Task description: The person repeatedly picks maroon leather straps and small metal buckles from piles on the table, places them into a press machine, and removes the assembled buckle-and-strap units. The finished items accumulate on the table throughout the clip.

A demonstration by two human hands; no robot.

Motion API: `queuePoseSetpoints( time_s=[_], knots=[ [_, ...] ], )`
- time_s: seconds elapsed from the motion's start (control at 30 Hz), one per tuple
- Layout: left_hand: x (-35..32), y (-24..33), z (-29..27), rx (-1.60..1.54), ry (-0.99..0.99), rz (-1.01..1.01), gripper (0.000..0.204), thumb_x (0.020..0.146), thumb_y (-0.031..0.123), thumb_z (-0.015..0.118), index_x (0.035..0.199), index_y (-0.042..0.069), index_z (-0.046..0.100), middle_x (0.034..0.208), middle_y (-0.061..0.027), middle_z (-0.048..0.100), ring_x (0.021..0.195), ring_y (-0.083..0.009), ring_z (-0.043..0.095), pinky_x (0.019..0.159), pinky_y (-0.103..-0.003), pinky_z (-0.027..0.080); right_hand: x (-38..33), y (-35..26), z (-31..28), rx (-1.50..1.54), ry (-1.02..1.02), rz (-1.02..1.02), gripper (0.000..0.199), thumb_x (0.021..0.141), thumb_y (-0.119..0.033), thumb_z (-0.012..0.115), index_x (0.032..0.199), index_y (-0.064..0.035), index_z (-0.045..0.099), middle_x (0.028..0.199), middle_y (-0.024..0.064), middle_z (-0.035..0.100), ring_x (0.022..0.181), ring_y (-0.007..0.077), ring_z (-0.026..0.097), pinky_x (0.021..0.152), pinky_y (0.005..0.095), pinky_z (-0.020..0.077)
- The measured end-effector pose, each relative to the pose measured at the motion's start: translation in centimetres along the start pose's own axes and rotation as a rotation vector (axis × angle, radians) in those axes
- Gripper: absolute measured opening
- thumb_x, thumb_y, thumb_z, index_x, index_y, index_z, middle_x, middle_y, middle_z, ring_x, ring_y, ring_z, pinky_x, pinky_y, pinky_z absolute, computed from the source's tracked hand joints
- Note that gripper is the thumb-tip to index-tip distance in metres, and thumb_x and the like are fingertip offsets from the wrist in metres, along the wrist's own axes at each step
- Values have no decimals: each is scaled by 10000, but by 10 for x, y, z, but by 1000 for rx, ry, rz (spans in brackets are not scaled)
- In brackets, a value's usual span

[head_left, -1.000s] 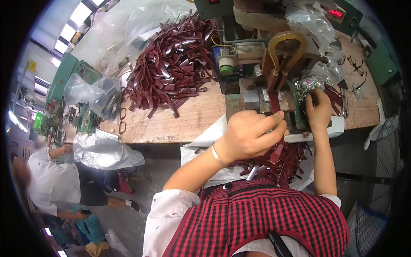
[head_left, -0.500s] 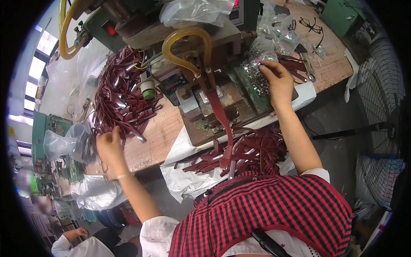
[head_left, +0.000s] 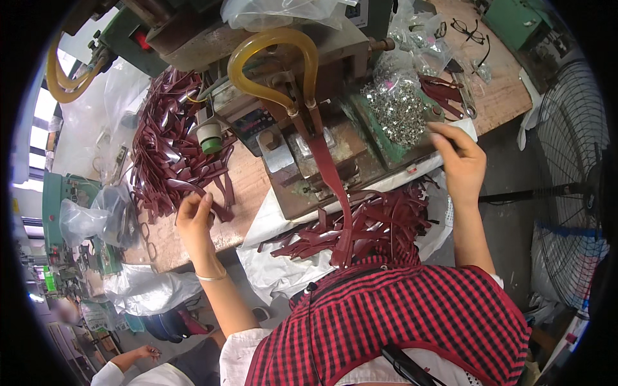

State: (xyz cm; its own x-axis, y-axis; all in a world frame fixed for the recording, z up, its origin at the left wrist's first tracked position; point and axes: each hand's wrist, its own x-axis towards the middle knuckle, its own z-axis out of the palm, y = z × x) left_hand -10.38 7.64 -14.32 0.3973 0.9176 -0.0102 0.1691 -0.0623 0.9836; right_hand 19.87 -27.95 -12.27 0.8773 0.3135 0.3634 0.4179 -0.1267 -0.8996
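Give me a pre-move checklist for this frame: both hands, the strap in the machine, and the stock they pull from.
1. Left hand on a strap at the edge of the dark red strap pile: ok, fingers closed on one piece.
2. Right hand at the tray of small silver metal parts: ok, at its edge; whether it holds a part, cannot tell.
3. Both hands clear of the machine head: ok.
4. Strap under the machine: ok, hangs down over the bench edge; exact seating, cannot tell.
5. Finished strap heap on the white sheet: ok, clear of the hands.
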Motion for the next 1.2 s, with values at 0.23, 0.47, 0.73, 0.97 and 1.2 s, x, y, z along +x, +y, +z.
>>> queuePoseSetpoints(
  time_s=[0.23,0.47,0.73,0.97,1.2],
  knots=[
    [15,10,62,-159,-15,216,144,1002,117,694,1055,-17,687,968,-104,768,732,-121,688,625,-236,499,31,-68,113,327,-323,-61,364,853,10,726,1202,21,627,1001,77,733,933,155,695,872,283,533],
    [-24,47,79,-218,65,453,152,1038,99,631,1052,-42,689,952,-134,750,740,-150,689,648,-254,531,21,-79,117,528,-314,62,421,865,15,722,1259,47,576,922,67,734,880,99,673,829,261,525],
    [-76,114,100,253,-191,1274,185,854,77,812,998,28,706,1022,-155,757,691,-208,679,577,-286,512,-6,-113,92,479,-389,-37,621,934,-25,655,1491,66,396,1315,147,639,1200,197,628,1054,328,463],
    [-64,102,153,381,-218,1621,247,778,115,874,957,83,707,957,-58,739,575,-101,582,486,-249,421,44,12,54,-754,-124,-352,320,812,-185,755,1111,-72,760,1314,218,654,1280,424,570,1090,496,454],
    [-65,98,154,342,-261,1546,261,749,69,891,955,89,732,928,-89,752,623,-160,663,494,-280,479,45,46,60,-635,-51,-480,200,790,-160,792,981,-117,748,1300,147,651,1303,349,561,964,485,511]
  ],
)
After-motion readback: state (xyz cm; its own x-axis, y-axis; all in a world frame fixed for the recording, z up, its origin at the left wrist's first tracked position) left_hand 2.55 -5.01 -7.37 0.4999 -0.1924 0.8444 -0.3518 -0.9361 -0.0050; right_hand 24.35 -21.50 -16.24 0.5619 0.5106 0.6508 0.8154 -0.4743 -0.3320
